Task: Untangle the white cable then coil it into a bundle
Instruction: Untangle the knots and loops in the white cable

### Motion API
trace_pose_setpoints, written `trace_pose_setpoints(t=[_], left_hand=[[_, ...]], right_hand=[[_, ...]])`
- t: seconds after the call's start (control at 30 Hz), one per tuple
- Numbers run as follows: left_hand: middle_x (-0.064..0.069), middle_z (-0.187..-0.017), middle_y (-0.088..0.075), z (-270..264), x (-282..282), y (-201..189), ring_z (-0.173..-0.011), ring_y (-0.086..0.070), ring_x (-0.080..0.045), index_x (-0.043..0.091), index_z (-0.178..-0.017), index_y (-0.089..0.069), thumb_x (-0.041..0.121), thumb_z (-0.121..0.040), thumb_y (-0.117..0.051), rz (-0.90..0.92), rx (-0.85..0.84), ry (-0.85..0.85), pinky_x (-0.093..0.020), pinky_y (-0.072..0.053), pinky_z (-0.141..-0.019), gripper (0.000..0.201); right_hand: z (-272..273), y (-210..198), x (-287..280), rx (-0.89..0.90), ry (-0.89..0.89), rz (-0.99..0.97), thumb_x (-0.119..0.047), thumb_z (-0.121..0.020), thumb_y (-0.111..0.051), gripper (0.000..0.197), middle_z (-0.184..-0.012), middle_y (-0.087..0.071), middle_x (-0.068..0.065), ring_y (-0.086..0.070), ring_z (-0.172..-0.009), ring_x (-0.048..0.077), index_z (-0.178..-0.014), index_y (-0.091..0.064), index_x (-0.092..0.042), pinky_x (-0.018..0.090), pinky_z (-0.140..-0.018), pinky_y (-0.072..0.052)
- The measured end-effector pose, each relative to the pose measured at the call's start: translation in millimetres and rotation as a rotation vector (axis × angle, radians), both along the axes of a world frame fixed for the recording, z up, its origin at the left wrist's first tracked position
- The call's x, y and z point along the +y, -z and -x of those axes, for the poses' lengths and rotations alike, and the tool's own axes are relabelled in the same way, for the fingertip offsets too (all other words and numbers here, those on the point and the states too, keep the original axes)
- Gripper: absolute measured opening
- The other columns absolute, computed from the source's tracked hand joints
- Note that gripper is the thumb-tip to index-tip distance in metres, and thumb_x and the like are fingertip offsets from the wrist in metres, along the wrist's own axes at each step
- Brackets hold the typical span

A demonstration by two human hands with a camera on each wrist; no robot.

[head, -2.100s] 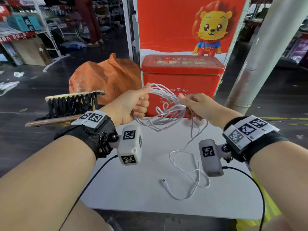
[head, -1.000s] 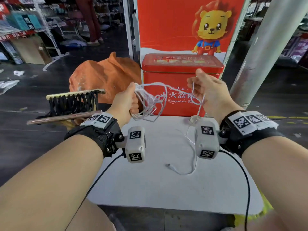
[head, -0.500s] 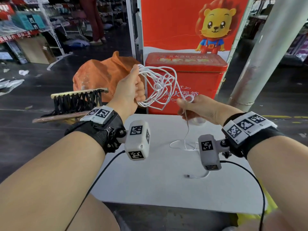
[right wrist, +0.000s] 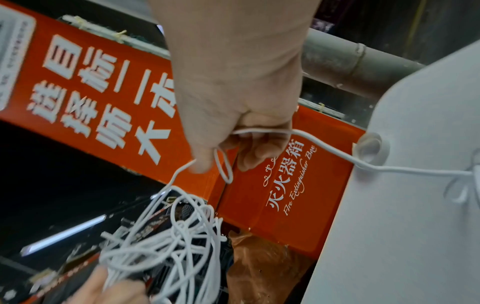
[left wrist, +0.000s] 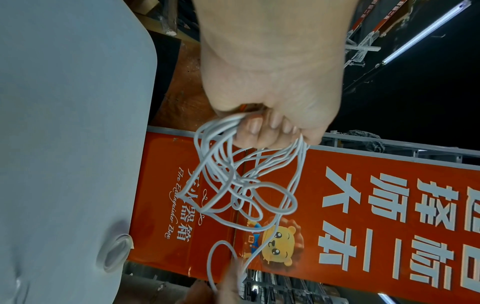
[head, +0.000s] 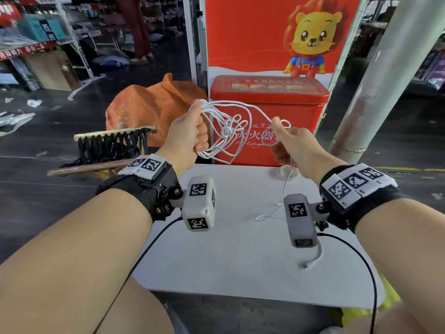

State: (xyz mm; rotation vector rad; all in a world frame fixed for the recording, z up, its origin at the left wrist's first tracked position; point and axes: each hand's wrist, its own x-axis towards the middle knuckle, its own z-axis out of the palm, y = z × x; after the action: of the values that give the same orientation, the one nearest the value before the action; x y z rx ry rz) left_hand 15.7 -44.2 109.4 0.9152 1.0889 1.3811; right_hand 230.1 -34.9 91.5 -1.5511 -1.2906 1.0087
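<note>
The white cable (head: 226, 131) is a loose bundle of several loops with a small knot in its middle, held in the air above the white table (head: 228, 256). My left hand (head: 190, 133) grips the bundle in its curled fingers (left wrist: 262, 131). To the right, my right hand (head: 286, 141) pinches a single strand with a small loop (right wrist: 223, 164) between thumb and fingers. From there the cable's tail (head: 286, 184) drops to the table, passes behind the right wrist camera and ends in a plug (head: 307, 265).
A red tin box (head: 269, 116) stands right behind the table, with a red lion poster (head: 277, 34) above it. A clear tape roll (head: 285, 171) lies at the table's far edge. An orange bag (head: 149, 109) and a broom (head: 113, 143) sit at left, a grey pole (head: 380, 80) at right.
My right hand has risen and moved right, pulling a strand with a small loop out of the bundle. The left hand has dropped a little, and the tail's plug lies further right.
</note>
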Motion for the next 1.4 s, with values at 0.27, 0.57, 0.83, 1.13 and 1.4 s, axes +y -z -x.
trace_pose_setpoints(t=[0.27,0.57,0.83,1.13,1.4], left_hand=[[0.006,-0.043,-0.023,-4,-3,-1,-0.035,-0.019,-0.008,0.021,-0.056,-0.027,0.044,-0.097,-0.046,-0.008,0.063,0.045,-0.02,-0.02,-0.035,0.051],[0.006,-0.042,-0.024,-3,-3,-2,-0.036,-0.019,-0.008,0.021,-0.056,-0.028,0.043,-0.097,-0.046,-0.027,0.118,0.035,-0.02,-0.02,-0.035,0.05],[0.005,-0.048,-0.022,-4,-7,-2,-0.04,-0.017,-0.011,0.021,-0.061,-0.03,0.045,-0.095,-0.048,-0.026,0.525,0.357,-0.021,-0.017,-0.038,0.045],[0.008,-0.047,-0.024,23,5,29,-0.037,-0.018,-0.008,0.019,-0.073,-0.05,0.037,-0.095,-0.052,0.203,0.543,0.107,-0.016,-0.014,-0.038,0.028],[0.009,-0.041,-0.021,27,9,14,-0.031,-0.017,-0.004,0.022,-0.054,-0.027,0.045,-0.097,-0.043,0.125,-0.073,0.251,-0.017,-0.014,-0.03,0.052]], right_hand=[[-9,7,4,-0.236,0.114,-0.204,0.0,-0.09,-0.05,0.038,-0.091,-0.052,0.002,-0.067,-0.067,0.026,-0.118,-0.036,-0.021,0.037,-0.056,-0.059],[-13,15,10,-0.821,0.007,-0.206,-0.009,-0.099,-0.037,0.021,-0.1,-0.056,0.013,-0.048,-0.078,0.023,-0.117,-0.044,-0.002,0.032,-0.065,-0.037],[-4,1,15,-0.765,0.057,-0.312,-0.019,-0.097,-0.043,0.023,-0.115,-0.051,0.015,-0.049,-0.101,0.03,-0.101,-0.059,-0.004,0.043,-0.088,-0.047],[-36,3,23,-0.168,0.392,-0.28,-0.004,-0.093,-0.033,0.021,-0.082,-0.053,0.004,-0.057,-0.066,0.014,-0.088,-0.052,-0.01,0.023,-0.052,-0.044],[-38,27,19,-0.507,0.001,-0.117,-0.023,-0.097,-0.048,0.02,-0.086,-0.061,0.004,-0.054,-0.075,0.019,-0.096,-0.063,-0.01,0.027,-0.067,-0.041]])
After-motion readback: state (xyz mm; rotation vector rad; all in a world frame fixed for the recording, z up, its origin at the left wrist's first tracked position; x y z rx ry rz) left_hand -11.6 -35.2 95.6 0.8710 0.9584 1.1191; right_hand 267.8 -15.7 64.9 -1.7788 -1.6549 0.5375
